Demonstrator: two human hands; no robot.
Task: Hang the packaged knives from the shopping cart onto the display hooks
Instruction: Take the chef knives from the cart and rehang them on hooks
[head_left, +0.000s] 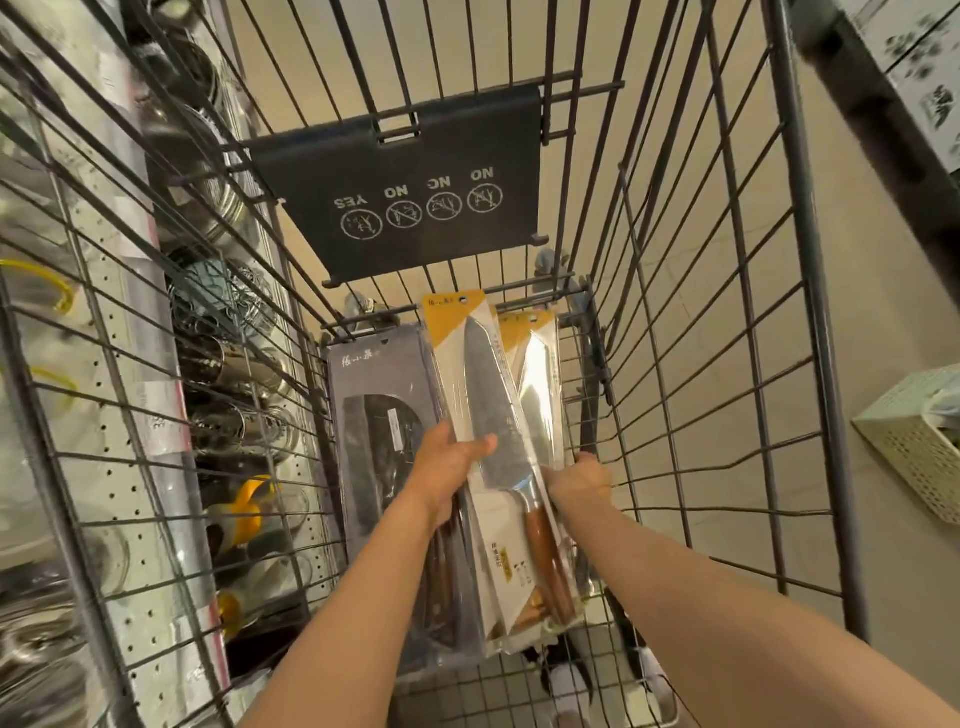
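In the cart (727, 364), the left hand (447, 467) grips the knife pack (483, 415), thumb across its front. The right hand (579, 480) holds its right edge, fingers hidden behind it.

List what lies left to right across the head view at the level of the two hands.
Pegboard shelf with metal kitchenware → shopping cart's left wire wall → dark boxed knife → left hand → yellow-carded knife → right hand → cart's right wire wall → pale basket on the floor.
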